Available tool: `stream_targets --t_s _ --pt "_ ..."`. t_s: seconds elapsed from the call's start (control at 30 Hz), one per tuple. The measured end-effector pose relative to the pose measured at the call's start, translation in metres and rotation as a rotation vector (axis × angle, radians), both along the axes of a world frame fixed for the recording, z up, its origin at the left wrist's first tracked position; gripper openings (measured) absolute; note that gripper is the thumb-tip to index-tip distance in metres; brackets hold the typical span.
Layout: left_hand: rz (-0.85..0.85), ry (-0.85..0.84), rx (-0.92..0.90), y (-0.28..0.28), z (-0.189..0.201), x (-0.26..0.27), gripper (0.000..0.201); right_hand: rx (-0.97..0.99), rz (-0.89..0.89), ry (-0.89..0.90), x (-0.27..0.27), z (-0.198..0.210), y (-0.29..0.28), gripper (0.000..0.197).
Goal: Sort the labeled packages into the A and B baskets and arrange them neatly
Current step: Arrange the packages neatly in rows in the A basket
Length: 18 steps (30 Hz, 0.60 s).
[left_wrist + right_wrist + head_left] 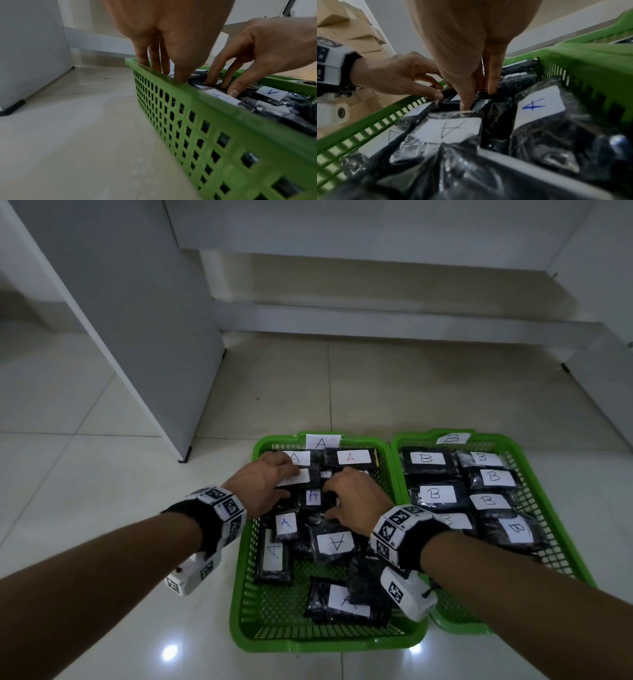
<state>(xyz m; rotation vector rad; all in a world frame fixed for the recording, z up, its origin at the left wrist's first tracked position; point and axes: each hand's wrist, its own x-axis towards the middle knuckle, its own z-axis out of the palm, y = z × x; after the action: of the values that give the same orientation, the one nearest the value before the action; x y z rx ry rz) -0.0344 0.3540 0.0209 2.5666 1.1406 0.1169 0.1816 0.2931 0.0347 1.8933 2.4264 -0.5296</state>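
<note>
Two green mesh baskets stand side by side on the floor. Basket A (246, 594) on the left holds several black wrapped packages with white A labels (354, 457), some neat at the far end, the near ones (335, 542) lying crooked. Basket B (493, 437) holds B packages (435, 493) in rows. Both hands reach into the far half of basket A. My left hand (291, 482) pinches the edge of a labeled package (301, 478). My right hand (330, 503) grips a small A package (313, 496) with its thumb and fingertips (465, 106).
A white cabinet panel (154, 337) stands on the tiled floor (102, 474) left of basket A. A low white ledge (376, 320) runs along the back. Stacked cardboard boxes (359, 33) show in the right wrist view. The baskets touch each other.
</note>
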Motion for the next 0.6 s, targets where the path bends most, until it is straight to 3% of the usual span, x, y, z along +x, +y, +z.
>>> stream_targets --t_s 0.17,0.33,0.6 --pt "-0.051 0.034 0.082 -0.003 0.002 0.001 0.056 0.043 -0.074 -0.055 0.014 0.019 0.006 0.019" --pt "-0.027 0.149 0.087 -0.008 0.002 0.019 0.070 -0.099 -0.108 -0.236 0.026 0.019 0.002 0.057" --pt "0.014 0.272 0.072 -0.011 0.002 0.031 0.078 -0.067 -0.059 -0.218 0.028 0.008 0.000 0.048"
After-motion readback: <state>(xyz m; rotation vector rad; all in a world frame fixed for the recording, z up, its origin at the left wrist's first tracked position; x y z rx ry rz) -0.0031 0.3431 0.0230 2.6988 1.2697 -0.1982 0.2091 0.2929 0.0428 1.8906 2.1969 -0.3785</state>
